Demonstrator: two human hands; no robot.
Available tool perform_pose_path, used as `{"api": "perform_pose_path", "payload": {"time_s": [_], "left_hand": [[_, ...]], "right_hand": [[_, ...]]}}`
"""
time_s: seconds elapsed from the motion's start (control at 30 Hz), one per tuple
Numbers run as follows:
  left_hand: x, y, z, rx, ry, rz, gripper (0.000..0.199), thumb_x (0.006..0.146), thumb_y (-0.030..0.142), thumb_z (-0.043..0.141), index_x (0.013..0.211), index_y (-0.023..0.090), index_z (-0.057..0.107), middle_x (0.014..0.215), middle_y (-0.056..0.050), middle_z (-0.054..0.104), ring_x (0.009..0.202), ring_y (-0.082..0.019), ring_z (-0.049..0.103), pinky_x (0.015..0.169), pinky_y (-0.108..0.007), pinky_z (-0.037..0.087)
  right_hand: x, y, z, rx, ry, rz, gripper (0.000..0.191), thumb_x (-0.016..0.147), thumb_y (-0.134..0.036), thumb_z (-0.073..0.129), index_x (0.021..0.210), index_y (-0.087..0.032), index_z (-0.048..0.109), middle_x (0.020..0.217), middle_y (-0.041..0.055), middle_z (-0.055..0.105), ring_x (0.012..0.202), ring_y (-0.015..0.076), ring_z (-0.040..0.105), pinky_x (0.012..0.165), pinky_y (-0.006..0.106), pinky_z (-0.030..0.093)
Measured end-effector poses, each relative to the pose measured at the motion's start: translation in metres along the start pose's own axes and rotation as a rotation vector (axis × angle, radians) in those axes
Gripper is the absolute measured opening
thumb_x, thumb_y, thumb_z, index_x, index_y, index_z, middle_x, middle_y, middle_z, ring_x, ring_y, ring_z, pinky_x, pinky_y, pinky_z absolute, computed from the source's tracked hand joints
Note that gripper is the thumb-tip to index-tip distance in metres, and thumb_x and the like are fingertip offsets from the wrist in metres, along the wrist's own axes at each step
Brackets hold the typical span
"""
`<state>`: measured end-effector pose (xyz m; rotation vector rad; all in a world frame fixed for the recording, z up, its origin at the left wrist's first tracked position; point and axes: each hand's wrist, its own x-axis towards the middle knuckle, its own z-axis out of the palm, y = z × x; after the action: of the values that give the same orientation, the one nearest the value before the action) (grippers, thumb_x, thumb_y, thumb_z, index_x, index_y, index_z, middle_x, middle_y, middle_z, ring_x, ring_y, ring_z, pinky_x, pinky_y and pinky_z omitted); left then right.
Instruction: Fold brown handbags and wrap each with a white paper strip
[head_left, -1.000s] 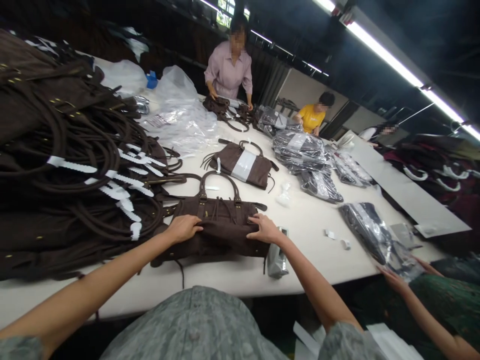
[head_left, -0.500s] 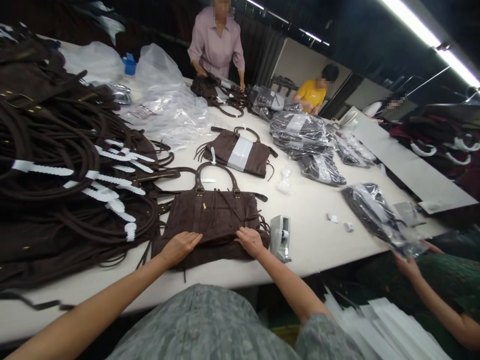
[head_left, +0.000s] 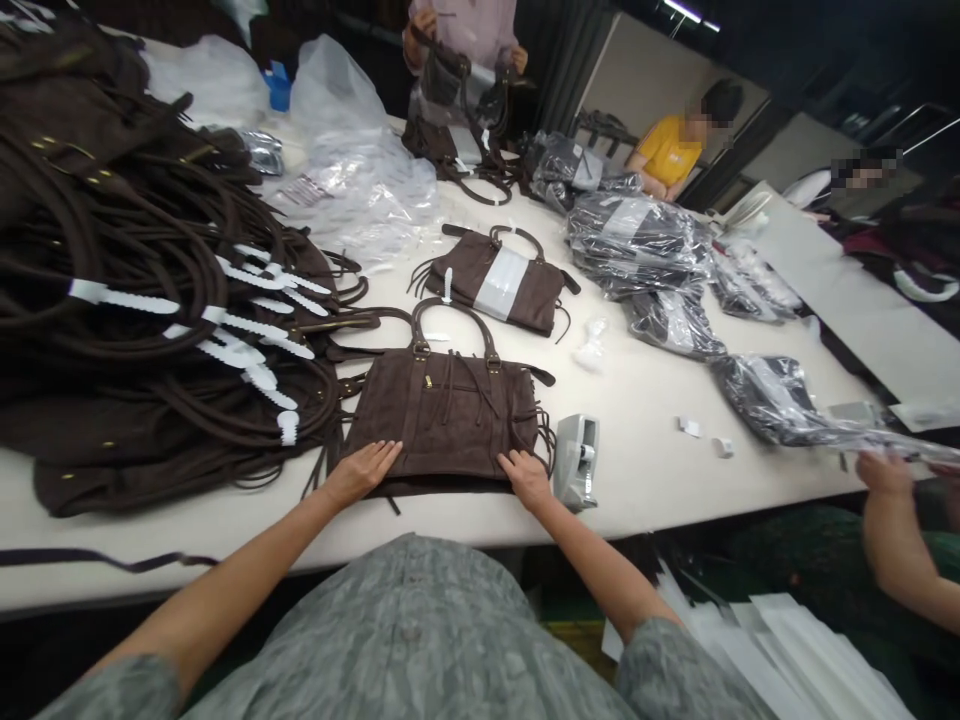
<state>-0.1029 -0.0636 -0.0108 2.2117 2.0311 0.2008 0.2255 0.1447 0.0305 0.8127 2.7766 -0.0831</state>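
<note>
A dark brown handbag (head_left: 457, 410) lies flat on the white table (head_left: 645, 420) in front of me, its handles pointing away. At the bag's lower left corner, my left hand (head_left: 365, 470) has its fingers together on the edge. My right hand (head_left: 527, 476) grips the lower right edge in the same way. Beyond it lies a second brown bag (head_left: 465, 275) with a pale band (head_left: 502, 284) around its middle. A grey tape dispenser (head_left: 577, 462) stands just right of my right hand.
Brown bags (head_left: 142, 330) with white ties are heaped at left. Clear plastic (head_left: 367, 180) lies behind. Wrapped bags (head_left: 637, 240) are piled at right. A person in yellow (head_left: 667, 150) and one in pink (head_left: 480, 30) stand across; another person's hand (head_left: 885, 475) holds plastic at right.
The near bag's lower part, bunched up before, now lies flatter, and my hands sit wider apart on its edge. The person in pink has lifted a bag. The view has shifted.
</note>
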Motion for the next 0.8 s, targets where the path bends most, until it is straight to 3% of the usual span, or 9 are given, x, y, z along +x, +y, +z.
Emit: {"api": "perform_pose_path", "payload": {"time_s": [0.17, 0.27, 0.47, 0.63, 0.8], "left_hand": [[-0.021, 0.02, 0.016, 0.046, 0.074, -0.055, 0.053, 0.092, 0.006, 0.026, 0.141, 0.014, 0.045, 0.144, -0.017, 0.047, 0.135, -0.028, 0.042, 0.112, -0.053, 0.033], [-0.031, 0.034, 0.008, 0.09, 0.095, -0.094, 0.058, 0.089, 0.003, 0.025, 0.143, 0.015, 0.042, 0.147, -0.018, 0.042, 0.139, -0.031, 0.036, 0.111, -0.064, 0.025], [-0.033, 0.052, -0.008, 0.153, 0.117, -0.013, 0.063, 0.08, 0.004, 0.033, 0.141, 0.015, 0.045, 0.149, -0.021, 0.038, 0.142, -0.033, 0.029, 0.112, -0.065, 0.018], [-0.012, 0.056, -0.002, 0.132, 0.107, 0.18, 0.062, 0.08, 0.008, 0.037, 0.137, 0.026, 0.051, 0.148, -0.011, 0.043, 0.141, -0.031, 0.031, 0.113, -0.06, 0.022], [-0.006, 0.057, 0.009, 0.173, 0.116, 0.259, 0.061, 0.083, 0.006, 0.033, 0.135, 0.029, 0.054, 0.146, -0.008, 0.047, 0.137, -0.031, 0.039, 0.109, -0.058, 0.033]], "right_hand": [[-0.022, -0.022, 0.029, -0.055, 0.044, 0.072, 0.052, 0.093, -0.007, 0.034, 0.143, -0.019, 0.039, 0.101, 0.0135, 0.058, 0.088, 0.0229, 0.052, 0.074, 0.036, 0.041], [-0.023, -0.023, 0.033, -0.049, 0.078, 0.075, 0.054, 0.091, -0.005, 0.033, 0.144, -0.018, 0.037, 0.101, 0.0133, 0.057, 0.089, 0.023, 0.05, 0.076, 0.038, 0.042], [-0.024, -0.027, 0.033, -0.007, 0.148, 0.153, 0.059, 0.088, -0.002, 0.034, 0.145, -0.015, 0.034, 0.106, 0.0152, 0.058, 0.095, 0.0247, 0.051, 0.086, 0.042, 0.043], [-0.025, -0.034, 0.034, 0.069, 0.202, 0.261, 0.063, 0.085, -0.001, 0.035, 0.147, -0.013, 0.031, 0.11, 0.0167, 0.059, 0.098, 0.0257, 0.052, 0.087, 0.042, 0.044], [-0.04, -0.044, 0.028, 0.196, 0.28, 0.321, 0.073, 0.073, -0.002, 0.046, 0.145, -0.011, 0.036, 0.121, 0.02, 0.055, 0.109, 0.0293, 0.049, 0.096, 0.048, 0.041]]}}
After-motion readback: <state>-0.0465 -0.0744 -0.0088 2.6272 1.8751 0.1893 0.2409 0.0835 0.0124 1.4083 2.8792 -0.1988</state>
